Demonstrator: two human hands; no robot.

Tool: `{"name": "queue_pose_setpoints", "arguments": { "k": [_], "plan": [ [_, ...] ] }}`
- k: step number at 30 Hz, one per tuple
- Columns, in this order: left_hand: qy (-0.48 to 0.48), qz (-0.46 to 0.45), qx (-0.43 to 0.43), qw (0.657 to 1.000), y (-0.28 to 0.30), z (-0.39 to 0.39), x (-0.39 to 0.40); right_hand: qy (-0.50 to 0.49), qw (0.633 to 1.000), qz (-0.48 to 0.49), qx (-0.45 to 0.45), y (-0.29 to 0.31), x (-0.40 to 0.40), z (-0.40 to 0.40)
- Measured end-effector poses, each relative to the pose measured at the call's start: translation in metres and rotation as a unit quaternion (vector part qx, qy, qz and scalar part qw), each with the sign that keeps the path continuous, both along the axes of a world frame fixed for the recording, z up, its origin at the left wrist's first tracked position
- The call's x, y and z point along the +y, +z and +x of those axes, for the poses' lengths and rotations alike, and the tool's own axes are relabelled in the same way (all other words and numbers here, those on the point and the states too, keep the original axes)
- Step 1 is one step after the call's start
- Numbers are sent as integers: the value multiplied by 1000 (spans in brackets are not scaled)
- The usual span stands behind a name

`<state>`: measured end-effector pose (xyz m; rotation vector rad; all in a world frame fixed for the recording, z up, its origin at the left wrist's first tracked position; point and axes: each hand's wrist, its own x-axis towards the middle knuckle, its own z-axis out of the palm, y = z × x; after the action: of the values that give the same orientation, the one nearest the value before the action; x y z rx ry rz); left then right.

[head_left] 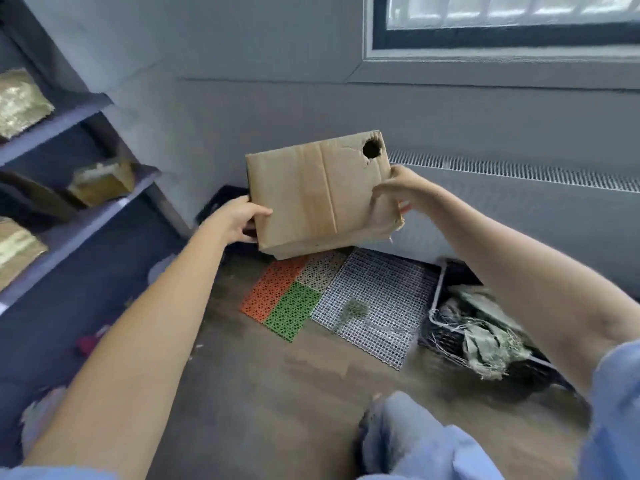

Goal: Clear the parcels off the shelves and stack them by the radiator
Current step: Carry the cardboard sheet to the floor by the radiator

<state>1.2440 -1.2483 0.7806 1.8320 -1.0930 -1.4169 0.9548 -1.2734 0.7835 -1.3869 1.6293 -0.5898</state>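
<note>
Floor [277, 393]: brown wood-look boards, filling the lower middle of the view.

Radiator [519, 209]: long, pale grey, low on the wall under the window [502, 15]; slotted grille along its top edge.

Shelves [65, 209]: dark blue-grey unit at the left edge, several tiers showing. Three tan parcels sit on them: one on the upper tier [20, 102], one on the middle tier [102, 181], one on the lower tier [17, 251], all blurred.

Cardboard parcel [318, 195]: tan box, held in the air between the shelves and the radiator, above the floor, tilted. A ragged round hole at its upper right corner; lower right corner torn; a taped seam runs down the face.

Wire mesh panel [377, 306]: pale grid lying flat on the floor below the parcel, a small tuft of greenish fibre on it.

Plastic floor tiles [287, 296]: perforated squares in orange, green and beige, touching the mesh panel's left side.

Basket [450, 337]: dark, wire-rimmed, at the right beside the mesh panel, holding frayed greenish cloth.

Left hand [242, 220]: grips the parcel's lower left edge, thumb across the front face.

Right hand [401, 188]: pinches the parcel's right edge, fingers curled over it.

Knee [408, 434]: in light blue fabric, bottom centre.
</note>
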Motion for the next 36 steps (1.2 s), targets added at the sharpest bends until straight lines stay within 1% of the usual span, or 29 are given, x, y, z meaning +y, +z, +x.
{"name": "queue_pose_setpoints", "arguments": {
  "k": [3,7,11,14,16,18,21,25,27,30,33,36],
  "plan": [
    [-40,28,6,999,-29,-29,-73,-44,999,14,-6,-25,-55,-31],
    [-68,60,4,996,-57,-75,-165,-94,995,39,-7,-51,-128,-69],
    [-93,91,4,992,-82,-114,-246,-118,990,77,-14,-75,-194,-106],
    [-96,111,-7,989,-118,-139,-293,-154,983,96,-6,-106,-229,-124],
    [-98,138,-12,985,-153,-153,-316,-191,974,123,-12,-142,-241,-132],
    [-104,162,-10,981,-202,-164,-338,-231,962,141,-19,-196,-248,-138],
    [-142,179,-27,973,-305,-183,-370,-303,941,149,-25,-305,-246,-145],
    [-160,232,-14,959,-461,-207,-369,-401,895,190,-52,-459,-217,-144],
    [-158,256,-2,954,-529,-211,-361,-416,883,207,-55,-524,-207,-146],
    [-136,305,23,942,-606,-205,-344,-396,886,238,-33,-597,-208,-154],
    [-95,330,56,937,-665,-196,-331,-317,909,270,-11,-651,-232,-165],
    [-39,350,94,931,-717,-200,-314,-260,928,267,25,-696,-261,-177]
  ]
}}
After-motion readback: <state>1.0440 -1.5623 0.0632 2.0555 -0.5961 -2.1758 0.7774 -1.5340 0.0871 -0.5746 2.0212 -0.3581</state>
